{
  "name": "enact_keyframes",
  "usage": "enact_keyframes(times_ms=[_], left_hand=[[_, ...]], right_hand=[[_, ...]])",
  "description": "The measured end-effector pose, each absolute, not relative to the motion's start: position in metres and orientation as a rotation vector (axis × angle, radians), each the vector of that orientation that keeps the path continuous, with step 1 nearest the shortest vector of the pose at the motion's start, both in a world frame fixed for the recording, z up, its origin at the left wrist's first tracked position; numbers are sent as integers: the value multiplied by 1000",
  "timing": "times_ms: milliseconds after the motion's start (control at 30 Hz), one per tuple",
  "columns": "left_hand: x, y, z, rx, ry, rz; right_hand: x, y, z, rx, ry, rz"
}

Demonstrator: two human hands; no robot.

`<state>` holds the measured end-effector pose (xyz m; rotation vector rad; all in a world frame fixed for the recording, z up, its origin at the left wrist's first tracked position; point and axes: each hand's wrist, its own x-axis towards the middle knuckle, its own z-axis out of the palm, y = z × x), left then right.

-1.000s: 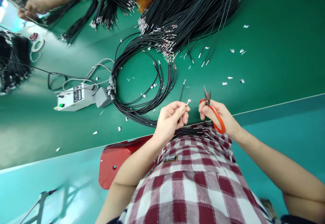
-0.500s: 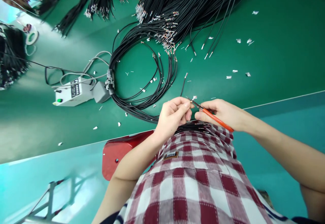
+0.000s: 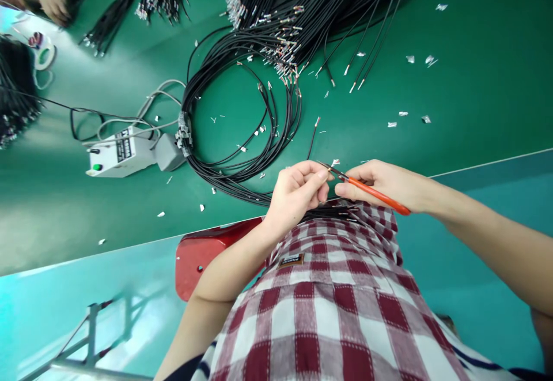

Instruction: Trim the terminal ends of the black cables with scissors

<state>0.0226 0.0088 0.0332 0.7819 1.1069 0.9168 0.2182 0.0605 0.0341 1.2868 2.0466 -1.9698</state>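
My left hand (image 3: 298,191) is closed in a pinch at the table's near edge, holding the end of a black cable mostly hidden by the fingers. In my right hand (image 3: 382,182) are scissors (image 3: 375,195) with orange-red handles, their dark blades reaching to the left fingertips. A small white scrap (image 3: 336,162) shows just beyond the blades. Below the hands, more black cable ends (image 3: 332,212) lie across the checked apron. The coiled cable bundle (image 3: 233,183) curves over the table towards my left hand, gathered at grey connectors (image 3: 184,130).
Large piles of black cables (image 3: 341,0) with stripped tips lie at the back of the green table (image 3: 484,81). A white box with a green button (image 3: 123,153) stands left. Foil scraps (image 3: 426,119) are scattered about. A co-worker's hand (image 3: 56,3) is at upper left; a red stool (image 3: 201,266) is below.
The scissors and my right hand have shifted slightly right. The white scrap by the blades now appears apart from the cable end. The co-worker's hands have moved; the view has shifted a little.
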Motion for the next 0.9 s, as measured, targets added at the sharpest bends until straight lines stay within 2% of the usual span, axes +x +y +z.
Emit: enact_keyframes(times_ms=[433, 600, 700, 900], left_hand=[[29, 7, 23, 671, 1118, 948], [27, 4, 26, 708, 1122, 952], [27, 0, 30, 776, 1150, 922], [35, -5, 33, 873, 1216, 941]], right_hand=[[223, 42, 9, 1430, 2080, -1905], [233, 38, 18, 1497, 2175, -1804], [235, 39, 26, 1541, 2192, -1979], [215, 38, 22, 1829, 2082, -2718]])
